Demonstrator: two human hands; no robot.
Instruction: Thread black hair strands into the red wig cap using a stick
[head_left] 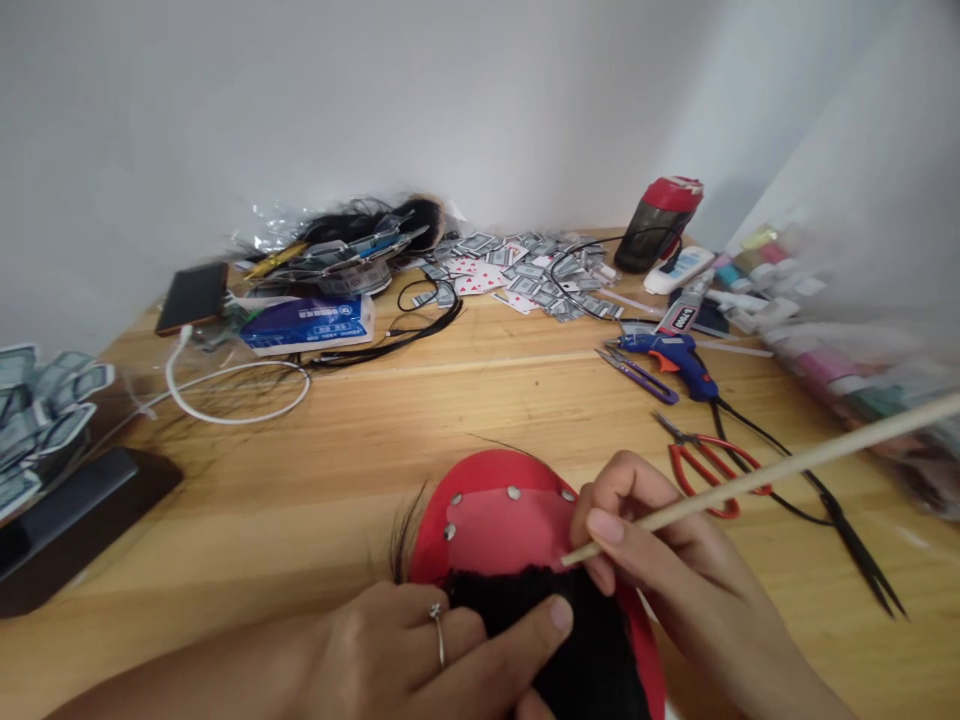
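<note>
A red rounded form (495, 470) with silver round tacks along its curved edge lies low in front of me. A paler pink patch (502, 530) covers its upper part, and black fuzzy material (585, 640) covers the lower part. Dark hair strands stick out at its left. My left hand (450, 640), wearing a ring, holds the form, its index finger lying straight across the black material. Pinched between the thumb and fingers of my right hand (667, 540) is a thin wooden stick (750, 485). The stick's tip touches the border between pink and black.
To the right lie red-handled scissors (705, 465), a blue glue gun (667, 355), purple thread snips (637, 377) and black tweezers (862, 545). Playing cards (480, 275), dark hair (360, 225), a blue packet (307, 325) and a phone (193, 297) sit toward the back.
</note>
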